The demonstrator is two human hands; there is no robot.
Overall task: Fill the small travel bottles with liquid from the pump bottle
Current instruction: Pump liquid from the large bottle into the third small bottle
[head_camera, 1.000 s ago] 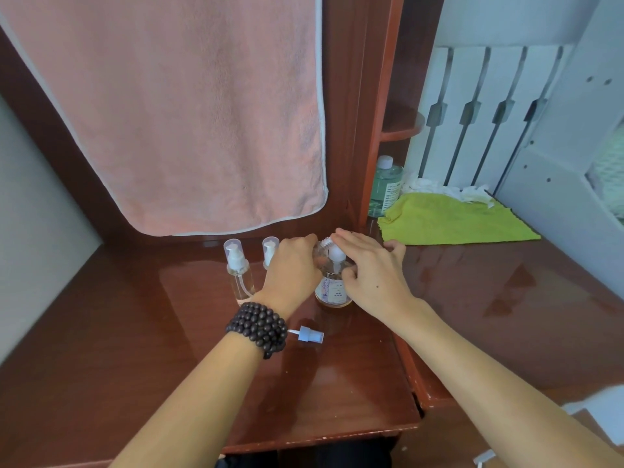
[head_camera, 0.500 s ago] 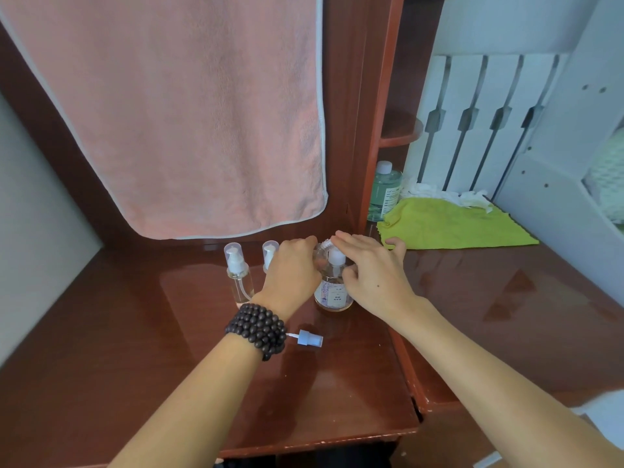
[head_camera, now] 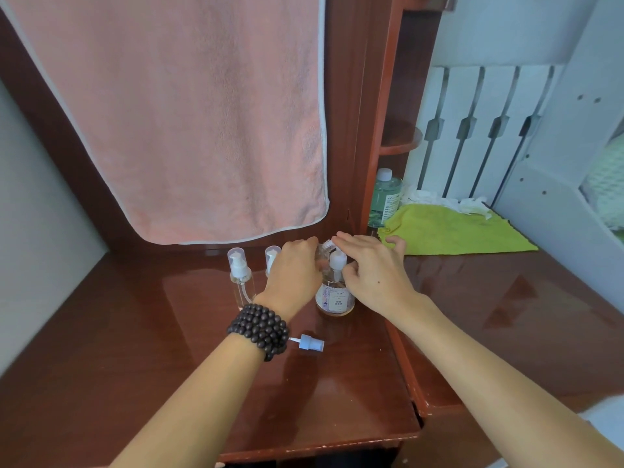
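Observation:
The clear pump bottle (head_camera: 335, 300), with a white pump and a pale label, stands on the wooden desk (head_camera: 337, 393). My right hand (head_camera: 373, 275) lies over its pump head, fingers on top and thumb at the neck. My left hand (head_camera: 294, 275) is closed around a small clear travel bottle (head_camera: 320, 253), held up at the pump's nozzle and mostly hidden. Two more small travel bottles stand to the left, one with a pump cap (head_camera: 239, 276), the other (head_camera: 271, 258) half behind my left hand. A loose blue spray cap (head_camera: 311, 342) lies by my left wrist.
A pink towel (head_camera: 189, 123) hangs over the desk's back. To the right, a green bottle (head_camera: 385, 197) stands by the cabinet post, with a yellow-green cloth (head_camera: 452, 231) and white tissue (head_camera: 439, 199) beside it. The desk's front edge (head_camera: 320, 447) is close.
Both hands stay on the bottles in nearly the same place. The view has shifted slightly.

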